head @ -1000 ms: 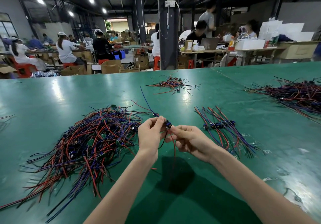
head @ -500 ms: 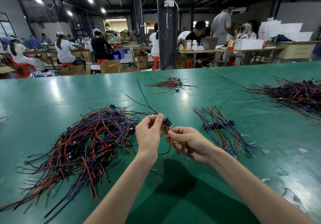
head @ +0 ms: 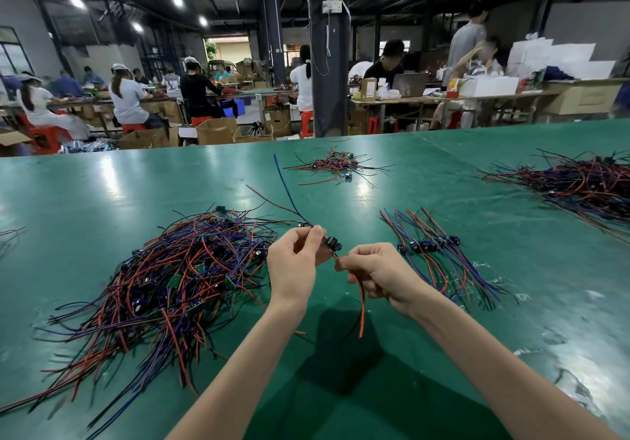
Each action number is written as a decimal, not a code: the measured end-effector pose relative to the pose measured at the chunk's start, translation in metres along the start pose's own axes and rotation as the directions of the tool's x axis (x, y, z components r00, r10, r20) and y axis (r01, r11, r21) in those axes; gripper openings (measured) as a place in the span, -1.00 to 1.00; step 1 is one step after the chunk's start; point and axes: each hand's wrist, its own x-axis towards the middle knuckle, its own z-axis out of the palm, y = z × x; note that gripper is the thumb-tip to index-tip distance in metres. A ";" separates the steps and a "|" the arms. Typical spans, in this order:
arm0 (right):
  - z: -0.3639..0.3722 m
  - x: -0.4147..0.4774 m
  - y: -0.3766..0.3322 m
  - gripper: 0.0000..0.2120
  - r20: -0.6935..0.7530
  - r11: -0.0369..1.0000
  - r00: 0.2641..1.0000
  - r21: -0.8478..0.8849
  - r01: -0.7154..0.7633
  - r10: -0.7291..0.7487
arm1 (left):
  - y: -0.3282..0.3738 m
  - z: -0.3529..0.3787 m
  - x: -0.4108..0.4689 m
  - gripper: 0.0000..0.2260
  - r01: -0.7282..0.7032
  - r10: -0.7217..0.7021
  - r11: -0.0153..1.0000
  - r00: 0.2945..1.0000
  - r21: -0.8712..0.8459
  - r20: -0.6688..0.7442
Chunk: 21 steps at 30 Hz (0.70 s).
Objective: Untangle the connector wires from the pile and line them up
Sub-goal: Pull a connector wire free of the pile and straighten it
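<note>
Looking down from the head-worn camera, the view takes in a person's two bare forearms reaching over a green table. A big tangled pile of red, blue and black wires with small dark connectors spreads across the table's left half.

Just right of the pile, both hands hold one connector wire between them. The left hand has its fingers curled and pinches the wire beside the small dark connector. From this hand a blue strand and a dark red one rise up and away. The right hand pinches the same wire on the connector's other side with thumb and fingertips. A red strand hangs down from it toward the table.

Further right of the pile lies a row of connector wires, side by side, with their connectors lined up. Beyond the pile sits a smaller heap of wires. Far to the right of the pile, a large dark heap reaches the picture's edge.

Behind the pile, past the table's far edge, stands a dark pillar, and seated workers sit at other benches.
</note>
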 end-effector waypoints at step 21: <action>0.001 0.002 0.008 -0.91 0.050 0.998 0.998 0.055 -0.025 0.023 | 0.001 -0.007 0.004 -0.83 0.430 -0.401 0.903 0.850 -0.009 0.340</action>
